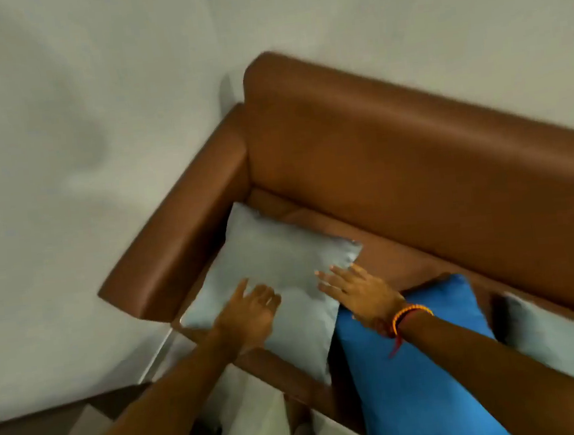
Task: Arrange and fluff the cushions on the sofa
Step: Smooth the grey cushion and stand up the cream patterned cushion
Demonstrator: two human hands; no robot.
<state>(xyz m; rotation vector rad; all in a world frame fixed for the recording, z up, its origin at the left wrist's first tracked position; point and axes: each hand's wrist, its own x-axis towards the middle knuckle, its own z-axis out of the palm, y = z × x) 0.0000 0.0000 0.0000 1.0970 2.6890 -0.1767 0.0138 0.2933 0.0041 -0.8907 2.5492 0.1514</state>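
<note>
From the head view, looking down into the corner of a brown leather sofa (394,144) set against a pale wall (91,96), a light grey cushion (276,264) lies flat on the seat, tucked right beside the sofa's armrest (182,241) and reaching forward to the seat's front edge. Both of the person's hands rest on top of it. The left hand (252,311) sits on the part of the cushion nearer the armrest, fingers loosely curled and not closed around anything. The right hand (359,292) lies flat on the cushion's far side from the armrest, fingers spread, gripping nothing; an orange thread band (407,314) circles that wrist. Next along the seat, away from the armrest, a bright blue cushion (415,362) touches the grey one's edge and passes under the right forearm. Beyond it, farther still from the armrest, a second grey cushion (552,328) lies on the seat, partly cut off by the frame. The picture is slightly blurred.
</note>
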